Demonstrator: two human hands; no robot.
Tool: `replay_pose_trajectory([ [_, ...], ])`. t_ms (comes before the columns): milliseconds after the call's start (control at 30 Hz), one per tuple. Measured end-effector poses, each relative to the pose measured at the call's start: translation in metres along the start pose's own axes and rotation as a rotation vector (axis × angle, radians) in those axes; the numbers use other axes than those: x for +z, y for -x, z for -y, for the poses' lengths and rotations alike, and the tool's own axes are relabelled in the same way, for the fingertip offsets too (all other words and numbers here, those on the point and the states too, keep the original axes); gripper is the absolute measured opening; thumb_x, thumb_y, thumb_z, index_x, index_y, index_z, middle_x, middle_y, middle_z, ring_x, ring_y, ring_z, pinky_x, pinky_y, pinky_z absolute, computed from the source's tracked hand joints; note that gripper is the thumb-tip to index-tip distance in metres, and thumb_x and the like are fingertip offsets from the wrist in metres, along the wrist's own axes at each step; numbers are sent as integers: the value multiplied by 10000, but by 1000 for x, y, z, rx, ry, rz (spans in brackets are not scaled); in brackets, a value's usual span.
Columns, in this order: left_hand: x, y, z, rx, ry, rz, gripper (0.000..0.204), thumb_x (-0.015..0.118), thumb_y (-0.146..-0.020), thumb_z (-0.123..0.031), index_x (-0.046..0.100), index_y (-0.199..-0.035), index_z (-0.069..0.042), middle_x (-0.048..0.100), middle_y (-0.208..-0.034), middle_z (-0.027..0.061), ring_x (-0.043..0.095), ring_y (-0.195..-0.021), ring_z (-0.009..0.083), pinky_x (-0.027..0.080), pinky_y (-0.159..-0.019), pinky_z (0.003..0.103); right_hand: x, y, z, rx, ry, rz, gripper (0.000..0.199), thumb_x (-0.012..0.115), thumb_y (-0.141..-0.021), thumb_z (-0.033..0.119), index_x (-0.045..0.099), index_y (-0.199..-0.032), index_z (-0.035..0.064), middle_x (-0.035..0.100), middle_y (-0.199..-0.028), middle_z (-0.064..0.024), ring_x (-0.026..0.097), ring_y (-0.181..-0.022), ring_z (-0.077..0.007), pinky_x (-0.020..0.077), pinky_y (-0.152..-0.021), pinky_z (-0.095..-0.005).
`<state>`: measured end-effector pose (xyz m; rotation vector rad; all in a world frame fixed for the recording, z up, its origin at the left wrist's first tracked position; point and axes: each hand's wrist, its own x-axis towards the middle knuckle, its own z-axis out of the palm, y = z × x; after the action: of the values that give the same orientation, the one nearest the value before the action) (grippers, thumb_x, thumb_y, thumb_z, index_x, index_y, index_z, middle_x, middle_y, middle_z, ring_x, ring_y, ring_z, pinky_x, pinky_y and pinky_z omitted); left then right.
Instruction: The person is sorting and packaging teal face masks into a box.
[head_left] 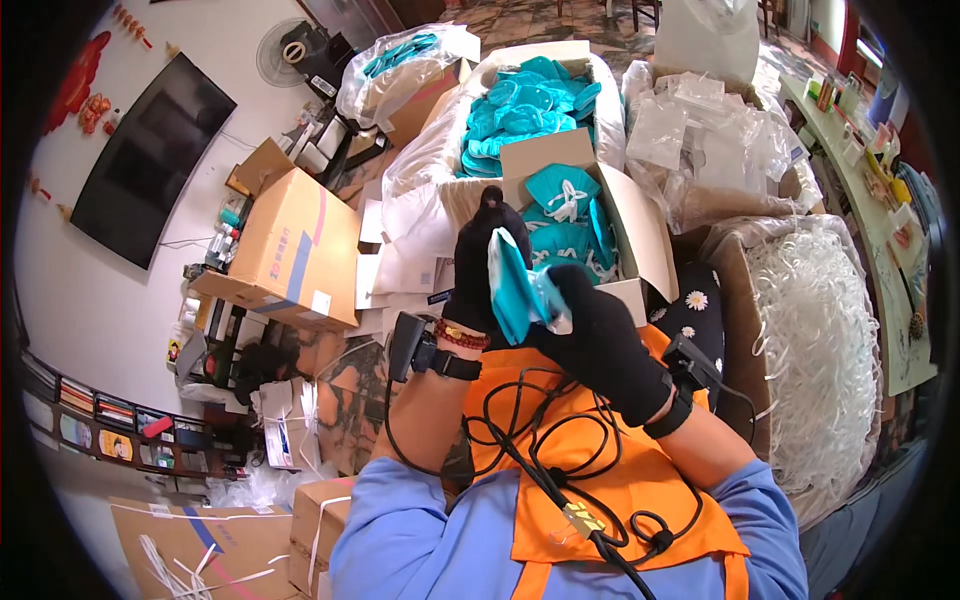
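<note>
In front of my chest is a teal face mask [508, 287], folded flat, with a clear, shiny plastic film [550, 300] along its right side. My left hand [480, 262], in a black glove, grips the mask from the left, its fingers partly hidden behind it. From the right, my black-gloved right hand [605, 345] closes on the mask's lower edge and the film; its fingertips are mostly covered. Just beyond my hands an opened small carton [648, 235] holds several teal masks [560, 240] with white ear loops.
Farther off, a plastic-lined box [610, 110] is heaped with teal mask pieces [530, 100]. To the right are clear plastic bags [690, 130] in a box and a carton of white elastic loops [810, 350]. A large carton [290, 245] stands left. Black cables [560, 440] lie over my orange apron.
</note>
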<state>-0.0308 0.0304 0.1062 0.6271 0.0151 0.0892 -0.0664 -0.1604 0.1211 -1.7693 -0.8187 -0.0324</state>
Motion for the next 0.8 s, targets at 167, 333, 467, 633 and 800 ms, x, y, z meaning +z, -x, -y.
replay_pose_trajectory([
  [167, -8, 2, -8, 55, -327, -83, 347, 489, -997, -400, 516, -744, -165, 452, -588, -43, 461, -507, 78, 375, -472, 230, -22, -1, -7, 0, 270, 223, 109, 614, -897, 150, 588, -946, 57, 606, -704, -160, 653, -727, -324, 507, -649, -399],
  [333, -19, -3, 3, 175, -822, 78, 350, 453, -1015, -356, 516, -737, -152, 458, -571, -33, 476, -493, 99, 383, -454, 254, -48, -16, 13, -88, -524, -106, 193, 474, -999, 172, 592, -1040, 25, 594, -920, -65, 583, -877, -121, 473, -779, -275],
  [467, -16, 0, 13, 689, -1703, 95, 322, 455, -1015, -269, 603, -877, -19, 561, -631, 28, 573, -557, 151, 468, -511, 302, -52, -21, 29, 196, -746, -282, 198, 518, -990, 204, 596, -1055, 34, 645, -878, -57, 592, -845, -108, 479, -754, -271],
  [633, 25, 17, 4, 100, -778, -292, 308, 435, -982, -329, 491, -1127, -63, 555, -954, 80, 576, -834, 197, 474, -738, 321, -34, 12, 25, -97, -39, -293, 161, 661, -851, 58, 654, -1011, 53, 689, -925, -83, 685, -826, -184, 525, -702, -298],
  [800, -31, 9, 9, 218, -1093, 103, 441, 384, -997, -243, 363, -1390, -44, 528, -1248, 120, 551, -1111, 216, 446, -962, 351, -7, 3, 15, 2, 153, -209, 352, 695, -820, 99, 562, -1145, 72, 648, -1045, -122, 651, -848, -337, 520, -741, -398],
])
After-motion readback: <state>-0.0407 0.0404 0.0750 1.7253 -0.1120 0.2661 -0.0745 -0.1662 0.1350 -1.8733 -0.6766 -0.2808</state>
